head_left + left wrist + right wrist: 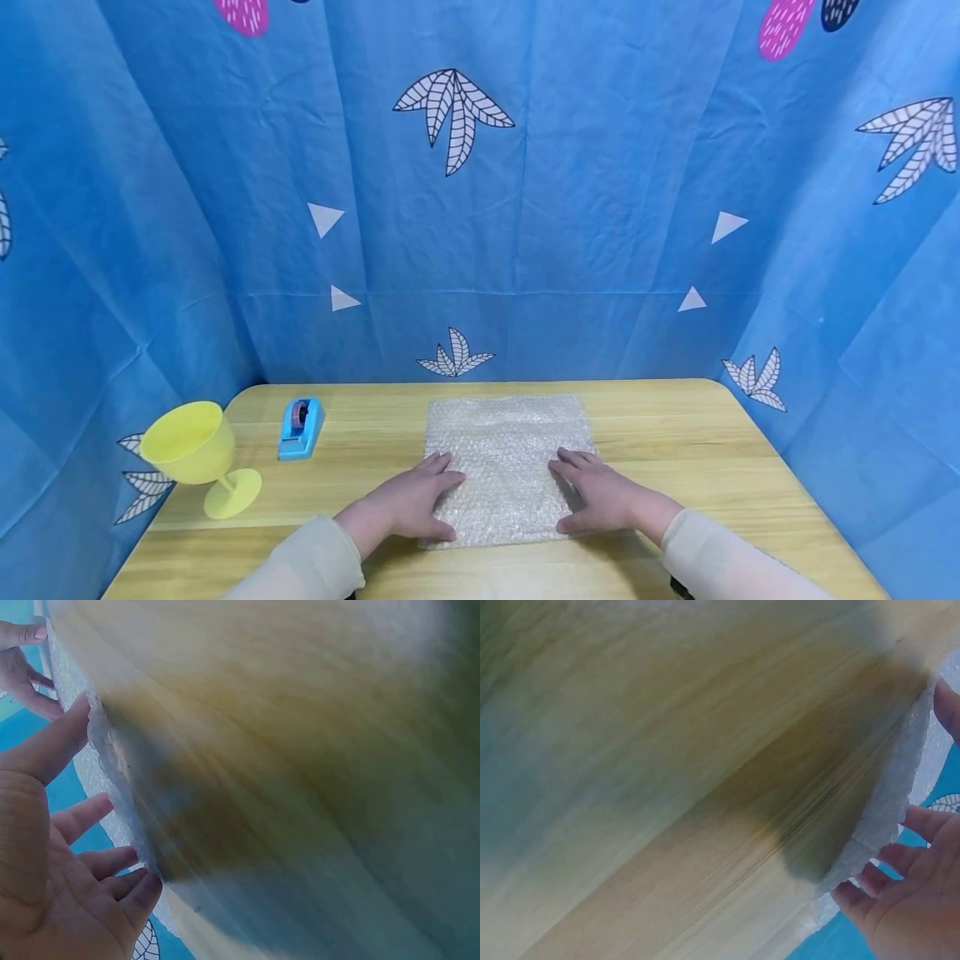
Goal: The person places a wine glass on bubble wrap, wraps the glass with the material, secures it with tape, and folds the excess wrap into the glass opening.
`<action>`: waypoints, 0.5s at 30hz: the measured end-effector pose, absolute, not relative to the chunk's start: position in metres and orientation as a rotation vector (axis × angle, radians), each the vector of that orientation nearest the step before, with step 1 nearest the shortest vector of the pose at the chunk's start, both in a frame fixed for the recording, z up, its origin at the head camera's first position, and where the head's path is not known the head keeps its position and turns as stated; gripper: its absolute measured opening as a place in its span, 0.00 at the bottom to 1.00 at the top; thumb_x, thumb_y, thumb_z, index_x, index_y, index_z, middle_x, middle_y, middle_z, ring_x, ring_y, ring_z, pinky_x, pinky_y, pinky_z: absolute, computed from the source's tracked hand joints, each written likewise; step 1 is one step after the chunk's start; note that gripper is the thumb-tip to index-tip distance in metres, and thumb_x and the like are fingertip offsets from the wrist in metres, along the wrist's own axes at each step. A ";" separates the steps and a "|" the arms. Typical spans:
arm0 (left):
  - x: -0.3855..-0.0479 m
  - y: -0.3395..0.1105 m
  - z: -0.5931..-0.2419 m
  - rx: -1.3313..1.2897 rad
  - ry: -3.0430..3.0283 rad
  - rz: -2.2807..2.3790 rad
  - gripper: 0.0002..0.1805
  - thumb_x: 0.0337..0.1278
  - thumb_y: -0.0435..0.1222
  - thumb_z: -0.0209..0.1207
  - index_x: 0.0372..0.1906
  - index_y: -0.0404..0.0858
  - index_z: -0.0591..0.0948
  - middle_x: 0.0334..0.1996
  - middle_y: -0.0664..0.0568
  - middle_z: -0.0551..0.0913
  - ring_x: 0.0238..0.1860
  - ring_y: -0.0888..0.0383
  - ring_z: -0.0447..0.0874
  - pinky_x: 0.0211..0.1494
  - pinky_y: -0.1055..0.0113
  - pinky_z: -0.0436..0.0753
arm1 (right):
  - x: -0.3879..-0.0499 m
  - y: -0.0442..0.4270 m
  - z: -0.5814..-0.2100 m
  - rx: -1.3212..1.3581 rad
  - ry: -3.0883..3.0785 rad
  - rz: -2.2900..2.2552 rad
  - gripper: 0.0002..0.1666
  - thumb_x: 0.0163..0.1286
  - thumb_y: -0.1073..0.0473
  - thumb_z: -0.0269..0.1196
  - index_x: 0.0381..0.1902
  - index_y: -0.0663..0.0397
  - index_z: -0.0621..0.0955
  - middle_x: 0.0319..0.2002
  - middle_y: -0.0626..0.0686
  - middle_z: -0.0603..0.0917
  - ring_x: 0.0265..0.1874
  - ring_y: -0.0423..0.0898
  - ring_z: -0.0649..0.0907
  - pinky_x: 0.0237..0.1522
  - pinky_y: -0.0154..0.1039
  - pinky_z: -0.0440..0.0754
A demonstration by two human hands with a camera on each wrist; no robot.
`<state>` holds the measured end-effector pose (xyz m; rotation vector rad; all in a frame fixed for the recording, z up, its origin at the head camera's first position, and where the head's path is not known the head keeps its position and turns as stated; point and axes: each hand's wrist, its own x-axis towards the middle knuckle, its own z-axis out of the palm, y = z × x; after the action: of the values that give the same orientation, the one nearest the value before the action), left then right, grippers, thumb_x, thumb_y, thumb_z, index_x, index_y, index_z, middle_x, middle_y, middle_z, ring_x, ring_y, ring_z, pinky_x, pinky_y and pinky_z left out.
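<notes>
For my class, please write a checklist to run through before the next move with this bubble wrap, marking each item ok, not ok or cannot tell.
1. Bubble wrap spread out on the table: ok.
2. Left hand touching its left side: ok.
3. Right hand touching its right side: ok.
4. Goblet standing on its foot, apart from the sheet: ok.
5. Tape dispenser apart from the sheet: ok.
6. Tape's loose end ready to pull: cannot tell, too small.

Translucent bubble wrap [510, 479], squarish, flat on table [705, 467]
</notes>
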<state>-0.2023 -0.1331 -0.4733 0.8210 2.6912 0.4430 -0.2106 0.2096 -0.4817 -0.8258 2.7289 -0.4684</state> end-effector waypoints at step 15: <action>-0.201 -0.136 -0.480 0.926 2.724 0.392 0.42 0.56 0.58 0.66 0.71 0.42 0.71 0.75 0.38 0.60 0.75 0.40 0.57 0.73 0.46 0.65 | -0.212 0.215 -0.486 -0.849 2.758 -0.482 0.57 0.56 0.34 0.71 0.74 0.58 0.66 0.75 0.67 0.59 0.71 0.70 0.60 0.69 0.67 0.61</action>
<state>-0.2006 -0.1356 -0.4796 0.9264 2.7237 0.3917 -0.2120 0.2146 -0.4860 -0.8493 2.7577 -0.4825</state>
